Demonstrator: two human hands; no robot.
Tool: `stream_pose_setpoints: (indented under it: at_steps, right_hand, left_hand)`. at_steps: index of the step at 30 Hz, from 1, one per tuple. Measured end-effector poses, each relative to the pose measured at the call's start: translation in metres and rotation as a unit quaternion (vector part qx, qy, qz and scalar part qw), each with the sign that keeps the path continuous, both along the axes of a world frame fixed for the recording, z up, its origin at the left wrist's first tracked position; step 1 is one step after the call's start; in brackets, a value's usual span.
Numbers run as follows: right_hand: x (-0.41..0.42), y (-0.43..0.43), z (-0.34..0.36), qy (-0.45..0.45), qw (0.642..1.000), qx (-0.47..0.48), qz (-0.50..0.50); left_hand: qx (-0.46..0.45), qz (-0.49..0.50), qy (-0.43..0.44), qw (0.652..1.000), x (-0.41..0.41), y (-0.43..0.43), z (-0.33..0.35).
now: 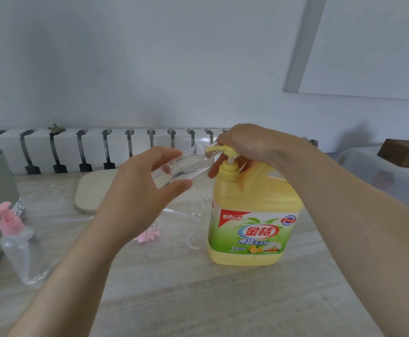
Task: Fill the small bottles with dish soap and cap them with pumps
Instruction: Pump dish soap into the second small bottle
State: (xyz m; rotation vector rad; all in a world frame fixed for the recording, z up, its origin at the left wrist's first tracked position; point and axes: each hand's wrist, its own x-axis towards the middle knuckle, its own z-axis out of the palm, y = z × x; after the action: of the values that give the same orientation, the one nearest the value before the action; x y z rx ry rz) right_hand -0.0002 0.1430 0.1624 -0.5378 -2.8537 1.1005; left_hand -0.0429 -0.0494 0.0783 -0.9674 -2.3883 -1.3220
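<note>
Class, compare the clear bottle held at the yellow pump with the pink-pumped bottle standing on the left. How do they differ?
The held bottle lies tilted in the left hand, off the table; the pink-pumped bottle stands on the table, untouched. The held bottle has no pump fitted, its neck at the yellow pump; the pink-pumped bottle is capped. Both are small and clear.

The yellow soap jug (254, 198), standing right of centre, is carrying a green front label (249, 239). A red banner (232, 217) at its upper left is reading 新品上市. Large red characters in a blue-edged oval (259, 231) are spelling 金桔, with 果蔬洗涤精 running beneath. "3倍" is showing at lower left. A round blue badge (289, 220) is proving too small to read.
</note>
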Motion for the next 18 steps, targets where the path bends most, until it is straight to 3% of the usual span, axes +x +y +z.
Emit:
stream_pose_setpoints:
  at_steps: [4, 13, 18]
  right_hand:
    - [0.0, 0.0033, -0.0019, 0.01, 1.0, -0.001, 0.011]
    - [0.0029, 0.0101, 0.0008, 0.025, 0.99, -0.138, 0.015]
    - [0.0025, 0.0086, 0.0007, 0.035, 0.992, -0.118, 0.011]
  left_hand:
    - [0.001, -0.004, 0.004, 1.0, 0.0002, -0.0008, 0.0002]
    - [0.02, -0.007, -0.004, 1.0, 0.0029, 0.0002, 0.0027]
    - [0.023, -0.009, -0.009, 1.0, 0.0039, -0.0003, 0.0032]
